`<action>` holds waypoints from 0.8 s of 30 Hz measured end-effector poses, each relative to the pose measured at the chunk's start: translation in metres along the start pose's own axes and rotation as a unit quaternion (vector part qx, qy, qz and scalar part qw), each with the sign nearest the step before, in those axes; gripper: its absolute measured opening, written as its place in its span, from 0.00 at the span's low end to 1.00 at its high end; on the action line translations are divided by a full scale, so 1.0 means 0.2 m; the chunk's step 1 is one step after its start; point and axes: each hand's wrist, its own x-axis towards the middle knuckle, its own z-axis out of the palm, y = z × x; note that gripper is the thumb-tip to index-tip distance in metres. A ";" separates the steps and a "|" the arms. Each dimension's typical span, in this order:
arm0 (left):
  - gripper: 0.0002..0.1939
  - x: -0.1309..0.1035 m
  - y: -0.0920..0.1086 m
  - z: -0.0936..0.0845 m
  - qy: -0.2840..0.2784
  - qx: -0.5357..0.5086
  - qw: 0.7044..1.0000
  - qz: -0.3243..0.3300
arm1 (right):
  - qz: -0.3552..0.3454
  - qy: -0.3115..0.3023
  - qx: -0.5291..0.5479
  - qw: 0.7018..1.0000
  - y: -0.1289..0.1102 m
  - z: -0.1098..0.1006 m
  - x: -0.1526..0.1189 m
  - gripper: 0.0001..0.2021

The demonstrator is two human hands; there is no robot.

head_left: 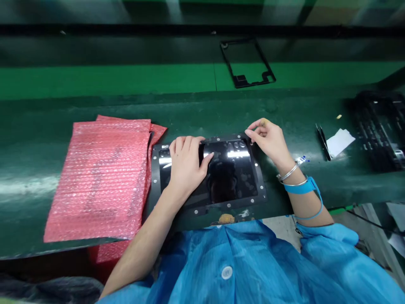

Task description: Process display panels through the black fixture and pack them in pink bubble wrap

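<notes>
A black glossy display panel (226, 177) lies flat on the green bench, with several round silvery dots along its dark border. My left hand (187, 162) rests on its left half, fingers over the upper edge and thumb apart. At the panel's upper right corner, my right hand (265, 137) has thumb and forefinger pinched together. Whatever may be between those fingertips is too small to make out. Bracelets and a blue wrist strap (299, 186) circle my right wrist.
Pink bubble-wrap pouches (101, 177) lie stacked left of the panel. Behind it is a black rectangular frame (238, 81). To the right are black tweezers (323, 142), white paper pieces (340, 142) and a pile of dark parts (381, 131). The bench's front edge runs close to my body.
</notes>
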 end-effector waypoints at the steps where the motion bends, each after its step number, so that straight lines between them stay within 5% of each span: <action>1: 0.15 0.00 0.01 -0.02 0.029 -0.018 0.999 0.000 | -0.008 -0.012 0.035 0.999 -0.01 0.01 -0.01 0.15; 6: 0.11 -0.03 0.03 -0.16 0.117 -0.090 0.989 0.021 | 0.008 -0.138 0.137 0.981 -0.04 0.04 -0.07 0.32; 10: 0.11 -0.11 -0.08 -0.23 0.168 -0.146 0.973 -0.066 | 0.023 -0.093 0.178 0.979 -0.03 0.08 -0.11 0.35; 13: 0.14 -0.17 -0.18 -0.23 0.244 -0.308 0.889 -0.235 | 0.031 -0.066 0.195 0.978 -0.03 0.10 -0.12 0.35; 17: 0.18 -0.18 -0.21 -0.21 0.182 -0.512 0.746 -0.386 | 0.031 -0.060 0.210 0.975 -0.04 0.12 -0.13 0.32; 24: 0.11 -0.09 -0.24 -0.29 0.303 -0.514 0.674 -0.436 | 0.032 -0.136 0.253 0.957 -0.10 0.08 -0.13 0.27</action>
